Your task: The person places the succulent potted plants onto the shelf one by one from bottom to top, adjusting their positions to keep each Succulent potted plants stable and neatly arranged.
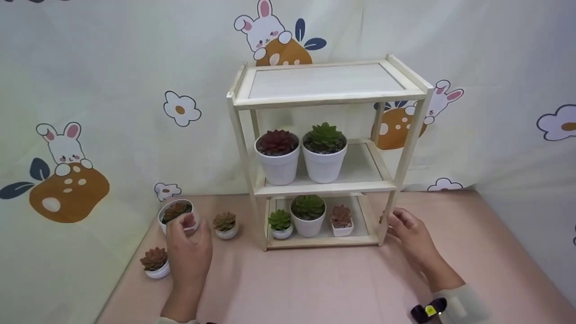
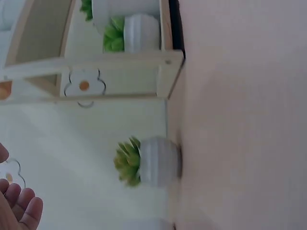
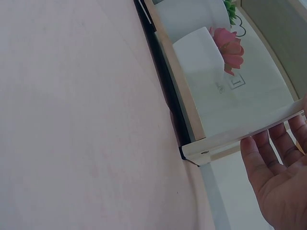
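Observation:
My left hand [image 1: 189, 247], fingers loosely bent, is in front of a large white pot with a brownish succulent [image 1: 176, 210]. A gap shows between thumb and fingers in the left wrist view, with nothing held there. Beside that hand are a small potted brown succulent [image 1: 155, 263] and another small potted succulent [image 1: 225, 226]. My right hand [image 1: 411, 234] holds the front right leg of a pale wooden shelf rack [image 1: 325, 186]; its fingers [image 3: 259, 163] meet the leg in the right wrist view.
On the middle shelf stand a dark red potted succulent [image 1: 277, 157] and a green one [image 1: 325, 155]. Below are a small green succulent [image 1: 281, 222], a larger green one [image 1: 308, 216] and a pink one in a square pot [image 1: 342, 220]. A printed cloth [image 1: 135, 67] hangs behind the pink tabletop [image 1: 306, 288].

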